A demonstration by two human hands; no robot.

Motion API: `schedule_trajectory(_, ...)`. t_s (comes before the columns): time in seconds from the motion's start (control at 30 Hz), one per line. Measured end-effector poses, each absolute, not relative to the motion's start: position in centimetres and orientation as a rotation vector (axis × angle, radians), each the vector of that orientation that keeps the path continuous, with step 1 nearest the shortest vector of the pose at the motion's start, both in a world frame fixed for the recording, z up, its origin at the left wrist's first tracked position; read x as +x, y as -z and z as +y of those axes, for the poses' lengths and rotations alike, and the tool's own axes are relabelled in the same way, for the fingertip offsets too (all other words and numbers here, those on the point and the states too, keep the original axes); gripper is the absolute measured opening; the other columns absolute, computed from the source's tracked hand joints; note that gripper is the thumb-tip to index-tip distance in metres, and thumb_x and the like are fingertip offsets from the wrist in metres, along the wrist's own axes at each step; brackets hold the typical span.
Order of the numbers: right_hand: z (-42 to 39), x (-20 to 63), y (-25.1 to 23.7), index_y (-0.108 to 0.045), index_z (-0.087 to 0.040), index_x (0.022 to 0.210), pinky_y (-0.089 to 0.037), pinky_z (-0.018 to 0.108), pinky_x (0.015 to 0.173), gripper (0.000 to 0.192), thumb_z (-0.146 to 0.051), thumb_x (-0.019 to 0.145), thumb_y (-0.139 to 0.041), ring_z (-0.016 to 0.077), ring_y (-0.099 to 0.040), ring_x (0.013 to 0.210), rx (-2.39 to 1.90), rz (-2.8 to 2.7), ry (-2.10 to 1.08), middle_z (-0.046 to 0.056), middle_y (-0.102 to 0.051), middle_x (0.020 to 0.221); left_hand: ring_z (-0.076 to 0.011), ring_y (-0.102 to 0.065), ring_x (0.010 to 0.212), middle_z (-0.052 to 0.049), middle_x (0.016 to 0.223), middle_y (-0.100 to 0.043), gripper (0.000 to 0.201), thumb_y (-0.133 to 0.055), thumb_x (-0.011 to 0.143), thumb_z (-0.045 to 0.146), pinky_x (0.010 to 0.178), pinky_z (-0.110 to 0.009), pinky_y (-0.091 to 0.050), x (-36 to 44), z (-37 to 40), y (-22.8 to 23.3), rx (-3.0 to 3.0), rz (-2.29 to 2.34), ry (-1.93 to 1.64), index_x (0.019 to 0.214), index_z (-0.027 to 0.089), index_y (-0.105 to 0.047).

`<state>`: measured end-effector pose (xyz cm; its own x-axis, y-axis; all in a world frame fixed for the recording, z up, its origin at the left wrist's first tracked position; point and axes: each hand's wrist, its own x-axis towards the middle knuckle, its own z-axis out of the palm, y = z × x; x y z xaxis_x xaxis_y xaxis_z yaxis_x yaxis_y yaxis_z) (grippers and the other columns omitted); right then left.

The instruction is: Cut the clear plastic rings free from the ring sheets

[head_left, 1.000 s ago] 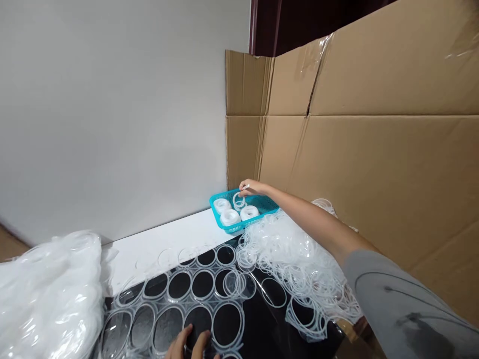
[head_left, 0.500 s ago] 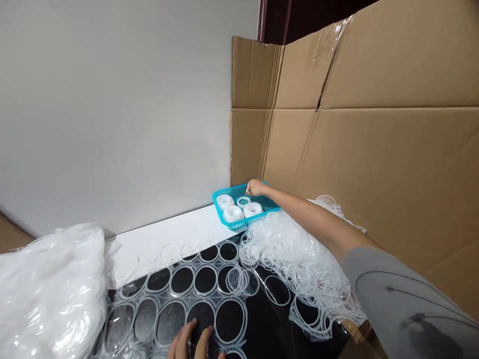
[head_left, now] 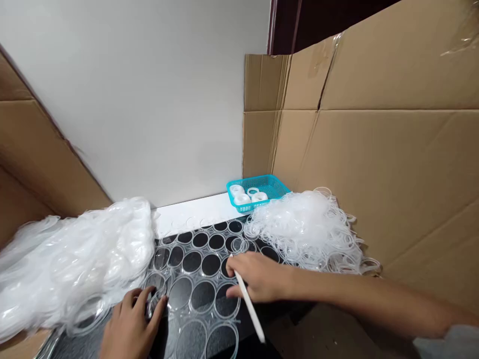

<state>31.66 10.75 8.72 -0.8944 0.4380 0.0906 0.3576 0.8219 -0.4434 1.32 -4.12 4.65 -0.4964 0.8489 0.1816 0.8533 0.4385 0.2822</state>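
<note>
The right hand (head_left: pixel 262 281) has its fingers clamped on a thin white stick (head_left: pixel 249 305), its tip on the clear ring sheet (head_left: pixel 202 279) lying on the table; the stick slants near-right. The left hand (head_left: pixel 130 326), fingers spread, presses the sheet's near-left.

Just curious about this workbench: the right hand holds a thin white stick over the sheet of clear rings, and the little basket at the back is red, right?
Not quite. In the head view the basket is turquoise, not red. The right hand does hold a thin white stick over the sheet of clear rings.
</note>
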Motion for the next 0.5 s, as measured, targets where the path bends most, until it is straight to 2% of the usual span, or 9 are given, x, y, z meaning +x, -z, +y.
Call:
schedule_trajectory(0.07,7.7,31.5,-5.7,-0.062,-0.020,0.109,-0.047,0.034,0.078,0.045,-0.054,0.086,-0.081,0.0247,-0.065,0.091,-0.576,-2.791,-0.641,0.009,-0.072,0.104,-0.0339,-0.067,0.096,-0.014,0.099,-0.073,0.047,-0.040,0.086,0.059,0.084,-0.044,-0.051,1.8,-4.7,-4.9,-1.717,-2.659,0.586,0.093,0.023,-0.069)
schedule_trajectory(0.1,6.7,31.5,-4.5,-0.061,-0.019,0.109,-0.048,0.034,0.080,0.044,-0.051,0.087,-0.081,0.0252,-0.065,0.093,-0.559,-2.784,-0.629,0.010,-0.071,0.105,-0.0306,-0.067,0.088,-0.011,0.088,-0.072,0.042,-0.039,0.088,0.058,0.079,-0.040,-0.050,2.4,-4.9,-5.0,-1.770,-2.675,0.616,0.086,0.024,-0.064)
schedule_trajectory(0.23,6.0,32.5,-2.9,-0.058,-0.019,0.105,-0.048,0.031,0.081,0.010,-0.023,0.098,-0.064,0.0209,-0.066,0.090,-0.416,-2.799,-0.662,0.008,-0.071,0.101,-0.0215,-0.057,0.060,-0.002,0.061,-0.060,0.039,-0.038,0.090,0.059,0.063,-0.032,-0.040,5.6,-6.2,-5.9,-1.843,-2.764,0.788,0.073,0.026,-0.051)
schedule_trajectory(0.37,7.9,35.8,-4.9,-0.058,-0.019,0.106,-0.046,0.027,0.072,0.011,-0.014,0.097,-0.060,0.0187,-0.069,0.085,-0.440,-2.908,-0.794,0.006,-0.074,0.097,-0.0183,-0.049,0.057,0.001,0.056,-0.051,0.049,-0.042,0.088,0.067,0.060,-0.030,-0.037,9.1,-8.0,-6.2,-1.769,-2.735,1.062,0.064,0.025,-0.045)
schedule_trajectory(0.5,9.9,39.7,-7.5,-0.063,-0.020,0.102,-0.043,0.028,0.070,0.010,-0.014,0.094,-0.060,0.0196,-0.067,0.082,-0.624,-3.043,-0.712,0.005,-0.074,0.093,-0.0195,-0.054,0.061,-0.001,0.060,-0.055,0.053,-0.045,0.089,0.070,0.059,-0.030,-0.041,13.1,-11.1,-5.8,-1.875,-2.850,1.113,0.064,0.024,-0.051)
